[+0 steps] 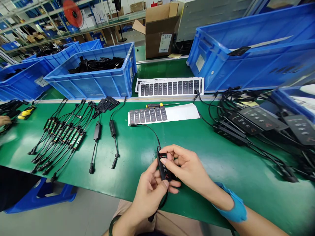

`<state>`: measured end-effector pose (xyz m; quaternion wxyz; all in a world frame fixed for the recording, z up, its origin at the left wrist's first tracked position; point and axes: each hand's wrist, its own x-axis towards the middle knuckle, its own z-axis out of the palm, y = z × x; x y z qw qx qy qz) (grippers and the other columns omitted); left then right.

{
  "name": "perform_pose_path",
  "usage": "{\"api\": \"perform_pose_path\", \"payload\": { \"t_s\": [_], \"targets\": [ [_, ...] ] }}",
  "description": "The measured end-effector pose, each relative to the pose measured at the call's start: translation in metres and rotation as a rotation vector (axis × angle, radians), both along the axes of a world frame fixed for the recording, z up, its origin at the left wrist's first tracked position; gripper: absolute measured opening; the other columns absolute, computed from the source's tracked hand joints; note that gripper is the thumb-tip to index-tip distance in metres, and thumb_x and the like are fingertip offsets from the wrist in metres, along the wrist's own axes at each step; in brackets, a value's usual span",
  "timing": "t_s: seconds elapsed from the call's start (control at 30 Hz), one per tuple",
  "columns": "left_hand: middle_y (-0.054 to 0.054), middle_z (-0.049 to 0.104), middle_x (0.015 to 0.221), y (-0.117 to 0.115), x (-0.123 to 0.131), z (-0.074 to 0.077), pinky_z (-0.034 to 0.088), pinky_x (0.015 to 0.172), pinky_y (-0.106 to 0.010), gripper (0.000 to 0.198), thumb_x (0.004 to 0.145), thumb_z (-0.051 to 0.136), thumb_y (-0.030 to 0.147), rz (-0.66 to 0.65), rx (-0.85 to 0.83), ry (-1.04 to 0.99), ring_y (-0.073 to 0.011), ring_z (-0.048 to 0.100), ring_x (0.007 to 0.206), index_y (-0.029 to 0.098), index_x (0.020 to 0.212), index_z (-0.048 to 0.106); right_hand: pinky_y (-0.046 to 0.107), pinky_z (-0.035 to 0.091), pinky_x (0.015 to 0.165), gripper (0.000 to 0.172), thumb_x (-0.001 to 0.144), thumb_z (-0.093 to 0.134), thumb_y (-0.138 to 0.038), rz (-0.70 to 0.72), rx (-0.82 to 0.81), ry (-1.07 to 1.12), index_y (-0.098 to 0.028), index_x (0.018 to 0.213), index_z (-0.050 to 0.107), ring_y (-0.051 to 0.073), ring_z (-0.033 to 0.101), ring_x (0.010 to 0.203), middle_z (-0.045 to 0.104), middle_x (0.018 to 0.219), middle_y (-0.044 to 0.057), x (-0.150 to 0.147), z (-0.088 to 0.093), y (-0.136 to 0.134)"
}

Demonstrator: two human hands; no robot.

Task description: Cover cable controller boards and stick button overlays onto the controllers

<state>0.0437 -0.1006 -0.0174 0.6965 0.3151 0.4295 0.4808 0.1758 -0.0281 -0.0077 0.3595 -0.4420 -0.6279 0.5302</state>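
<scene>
A black inline cable controller (164, 168) with a labelled button face is held near the table's front edge. My left hand (152, 188) is closed around its lower end, thumb on the face. My right hand (185, 164) grips the upper end, thumb and forefinger pressing on the face. One cable runs up from the controller toward a label sheet (182, 113), which carries several dark stickers on its left part and bare white backing on its right. Farther back lie stacked label sheets (172, 88) full of stickers. A screwdriver (157, 105) with a yellow-black handle lies between the sheets.
To the left lie several cabled green circuit boards (66, 132) and two black cable modules (97, 131). Finished-looking controllers (248, 123) pile up at right with tangled cables. Blue bins (98, 80) and a cardboard box (161, 36) stand behind. Another person's hand (5, 120) shows far left.
</scene>
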Motion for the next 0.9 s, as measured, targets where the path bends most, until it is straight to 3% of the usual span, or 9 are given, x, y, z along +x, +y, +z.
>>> {"api": "perform_pose_path", "payload": {
  "t_s": [0.13, 0.3, 0.43, 0.5, 0.6, 0.7, 0.8, 0.9],
  "targets": [
    [-0.013, 0.071, 0.101, -0.001, 0.001, -0.001, 0.058, 0.073, -0.032, 0.080, 0.081, 0.073, 0.046, 0.000, -0.006, 0.010, -0.0221, 0.072, 0.082, 0.018, 0.148, 0.039, 0.020, 0.041, 0.045, 0.020, 0.082, 0.063, -0.031, -0.002, -0.016, -0.001, -0.018, 0.097, 0.068, 0.009, 0.049, 0.053, 0.053, 0.069, -0.001, -0.001, -0.002, 0.000],
    [-0.010, 0.073, 0.087, -0.001, 0.000, 0.002, 0.056, 0.066, -0.025, 0.071, 0.081, 0.073, 0.047, 0.014, 0.022, 0.016, -0.0161, 0.069, 0.069, 0.014, 0.139, 0.049, 0.020, 0.044, 0.050, 0.042, 0.080, 0.065, -0.029, -0.043, -0.001, -0.064, -0.021, 0.120, 0.056, 0.011, 0.048, 0.059, 0.051, 0.076, -0.002, 0.002, -0.002, 0.003],
    [-0.007, 0.070, 0.070, 0.000, -0.002, 0.005, 0.053, 0.057, -0.021, 0.059, 0.080, 0.074, 0.047, 0.008, 0.034, 0.032, -0.0115, 0.063, 0.055, 0.009, 0.122, 0.060, 0.022, 0.045, 0.053, 0.064, 0.067, 0.078, -0.029, 0.126, -0.010, -0.112, -0.022, 0.126, 0.054, 0.013, 0.053, 0.067, 0.058, 0.096, 0.004, 0.003, 0.002, 0.004],
    [-0.005, 0.068, 0.064, 0.000, -0.002, 0.003, 0.051, 0.053, -0.020, 0.053, 0.077, 0.077, 0.045, -0.002, 0.040, 0.048, -0.0115, 0.062, 0.053, 0.009, 0.113, 0.062, 0.022, 0.043, 0.054, 0.062, 0.062, 0.082, -0.026, 0.209, -0.023, -0.103, -0.022, 0.120, 0.057, 0.013, 0.053, 0.067, 0.061, 0.090, 0.001, 0.000, 0.003, 0.003],
    [-0.003, 0.066, 0.056, 0.000, -0.003, 0.000, 0.046, 0.045, -0.016, 0.045, 0.078, 0.076, 0.047, 0.001, 0.036, 0.048, -0.0099, 0.058, 0.044, 0.010, 0.100, 0.063, 0.020, 0.038, 0.052, 0.023, 0.073, 0.074, -0.033, 0.237, -0.042, -0.085, -0.019, 0.082, 0.058, 0.011, 0.048, 0.059, 0.054, 0.065, -0.004, -0.006, 0.002, 0.002],
    [-0.005, 0.067, 0.058, 0.001, -0.003, -0.001, 0.043, 0.040, -0.015, 0.041, 0.082, 0.070, 0.050, -0.010, 0.017, 0.029, -0.0080, 0.056, 0.039, 0.010, 0.088, 0.063, 0.021, 0.034, 0.046, 0.044, 0.088, 0.054, -0.054, 0.196, -0.104, -0.055, -0.019, 0.063, 0.048, 0.010, 0.043, 0.049, 0.050, 0.054, -0.003, -0.011, -0.001, 0.004],
    [-0.010, 0.072, 0.075, 0.002, -0.001, -0.001, 0.048, 0.042, -0.016, 0.042, 0.081, 0.072, 0.049, 0.000, 0.014, -0.028, -0.0096, 0.061, 0.044, 0.010, 0.096, 0.065, 0.023, 0.036, 0.045, 0.065, 0.091, 0.033, -0.069, 0.154, -0.138, -0.038, -0.018, 0.055, 0.051, 0.011, 0.045, 0.046, 0.050, 0.049, 0.000, -0.009, -0.002, 0.008],
    [-0.008, 0.072, 0.076, 0.001, 0.001, -0.005, 0.052, 0.043, -0.018, 0.046, 0.082, 0.070, 0.050, 0.072, 0.026, -0.065, -0.0114, 0.064, 0.047, 0.011, 0.105, 0.064, 0.026, 0.045, 0.056, 0.063, 0.094, 0.033, -0.063, 0.155, -0.097, -0.005, -0.014, 0.076, 0.068, 0.016, 0.057, 0.059, 0.062, 0.062, 0.005, -0.006, 0.002, 0.007]
  ]
}}
